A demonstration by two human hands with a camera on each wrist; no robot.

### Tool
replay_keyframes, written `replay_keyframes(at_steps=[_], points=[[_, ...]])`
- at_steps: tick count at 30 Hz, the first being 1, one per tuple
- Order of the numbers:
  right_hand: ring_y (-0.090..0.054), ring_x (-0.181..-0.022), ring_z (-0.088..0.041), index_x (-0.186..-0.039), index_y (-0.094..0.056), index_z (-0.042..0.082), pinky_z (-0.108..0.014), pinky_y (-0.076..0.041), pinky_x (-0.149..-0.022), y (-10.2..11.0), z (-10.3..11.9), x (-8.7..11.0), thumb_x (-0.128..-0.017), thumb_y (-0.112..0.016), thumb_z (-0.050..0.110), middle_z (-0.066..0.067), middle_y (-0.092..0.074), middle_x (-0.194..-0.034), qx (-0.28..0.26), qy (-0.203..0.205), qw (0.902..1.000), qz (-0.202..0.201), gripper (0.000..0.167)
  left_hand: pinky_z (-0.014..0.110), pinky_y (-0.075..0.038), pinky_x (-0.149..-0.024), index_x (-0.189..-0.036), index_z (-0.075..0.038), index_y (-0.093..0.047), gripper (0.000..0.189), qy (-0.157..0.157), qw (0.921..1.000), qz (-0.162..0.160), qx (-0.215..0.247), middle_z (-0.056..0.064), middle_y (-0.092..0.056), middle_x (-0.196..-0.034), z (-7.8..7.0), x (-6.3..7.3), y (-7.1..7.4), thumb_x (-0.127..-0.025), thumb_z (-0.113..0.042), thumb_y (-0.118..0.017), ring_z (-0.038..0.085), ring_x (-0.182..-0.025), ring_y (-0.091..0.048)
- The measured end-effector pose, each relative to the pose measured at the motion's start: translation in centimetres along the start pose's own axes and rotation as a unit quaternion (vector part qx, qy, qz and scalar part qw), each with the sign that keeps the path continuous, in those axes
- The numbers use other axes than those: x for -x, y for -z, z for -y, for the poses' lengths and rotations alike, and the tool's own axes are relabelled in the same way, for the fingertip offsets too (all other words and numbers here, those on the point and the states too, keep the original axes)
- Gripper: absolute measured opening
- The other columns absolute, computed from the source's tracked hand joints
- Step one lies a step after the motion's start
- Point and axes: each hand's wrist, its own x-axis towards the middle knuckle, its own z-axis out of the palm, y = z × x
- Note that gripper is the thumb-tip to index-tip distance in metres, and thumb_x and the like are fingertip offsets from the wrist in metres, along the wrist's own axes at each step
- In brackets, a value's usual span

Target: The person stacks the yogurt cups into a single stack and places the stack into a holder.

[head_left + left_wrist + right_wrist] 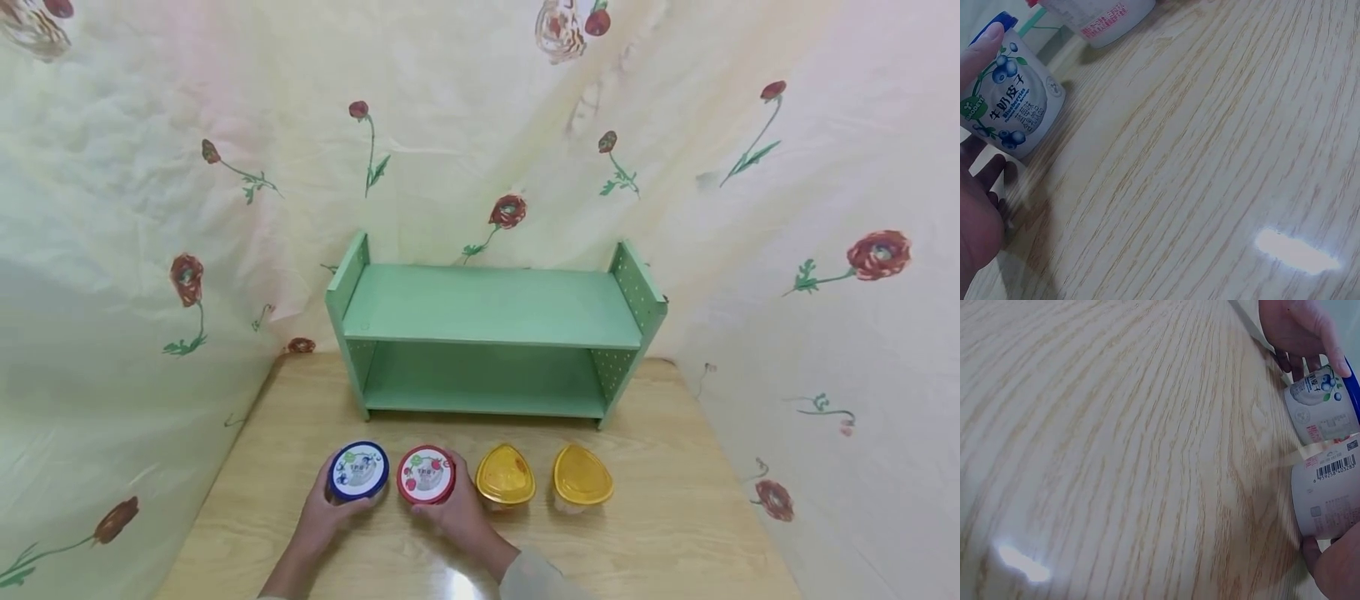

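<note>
My left hand (324, 510) grips a round yogurt cup with a blue lid (358, 471). Blueberries are printed on the white side of this blueberry yogurt cup (1015, 94) in the left wrist view, where the thumb lies near its rim and the fingers curl low around it. Just to the right, my right hand (463, 510) holds a similar yogurt cup with a red lid (426, 475), strawberries pictured on top. A barcode faces the camera on this red-lidded cup (1330, 490) in the right wrist view. The two cups stand close together on the table.
Two cups with rounded-triangular yellow lids stand to the right, one a yellow-lidded cup (506, 475) beside my right hand, the other yellow-lidded cup (582, 475) farther out. Behind everything is a green two-tier shelf (491, 304) on the wooden table (675, 517). Flowered cloth (450, 125) surrounds the table.
</note>
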Motion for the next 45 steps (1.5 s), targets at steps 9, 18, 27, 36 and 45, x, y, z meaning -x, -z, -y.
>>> replay_keyframes(at_steps=[9, 18, 27, 36, 45], points=[[-0.047, -0.135, -0.037, -0.156, -0.03, 0.012, -0.055, -0.041, -0.11, -0.2, -0.1, 0.5, -0.063, -0.097, 0.026, -0.014, -0.049, -0.148, 0.013, -0.012, 0.9998, -0.009, 0.115, 0.059, -0.016, -0.12, -0.161, -0.01, -0.018, 0.116, -0.003, 0.9999, -0.01, 0.008, 0.026, -0.021, -0.162, 0.5, 0.8, -0.4, -0.072, -0.012, -0.091, 0.047, -0.149, -0.016], [-0.046, -0.135, -0.038, -0.157, -0.03, 0.015, -0.057, -0.04, -0.109, -0.3, -0.2, 0.9, -0.064, -0.097, 0.024, -0.014, -0.048, -0.149, 0.011, -0.024, 0.9996, -0.007, 0.115, 0.062, -0.016, -0.119, -0.161, -0.008, -0.02, 0.115, -0.006, 0.9999, -0.015, 0.003, 0.026, -0.022, -0.161, 1.2, 0.8, -0.4, -0.071, -0.015, -0.092, 0.048, -0.147, -0.017], [-0.048, -0.133, -0.039, -0.156, -0.032, 0.013, -0.058, -0.043, -0.107, -0.3, 0.3, 0.4, -0.064, -0.097, 0.023, -0.014, -0.05, -0.147, 0.01, -0.017, 0.9997, -0.011, 0.113, 0.061, -0.017, -0.119, -0.162, -0.011, -0.018, 0.118, 0.004, 0.9999, -0.013, 0.0, 0.026, -0.02, -0.162, 0.5, 0.3, -0.4, -0.07, -0.018, -0.092, 0.048, -0.148, -0.017], [-0.048, -0.136, -0.033, -0.156, -0.032, 0.014, -0.053, -0.043, -0.109, -0.4, 1.9, -0.3, -0.067, -0.096, 0.026, -0.009, -0.05, -0.148, 0.006, -0.008, 0.9998, -0.015, 0.111, 0.06, -0.016, -0.119, -0.161, -0.009, -0.019, 0.115, -0.011, 0.9999, -0.009, -0.003, 0.026, -0.021, -0.162, 0.1, 0.1, 0.0, -0.072, -0.016, -0.092, 0.047, -0.148, -0.017], [-0.048, -0.135, -0.034, -0.156, -0.032, 0.012, -0.053, -0.043, -0.109, -0.5, 3.7, -0.2, -0.068, -0.095, 0.023, -0.011, -0.051, -0.148, 0.001, 0.012, 0.9997, -0.023, 0.109, 0.059, -0.015, -0.12, -0.161, -0.009, -0.018, 0.115, -0.005, 1.0, -0.003, -0.003, 0.024, -0.021, -0.162, 0.0, 0.0, 0.1, -0.073, -0.018, -0.091, 0.046, -0.149, -0.016]])
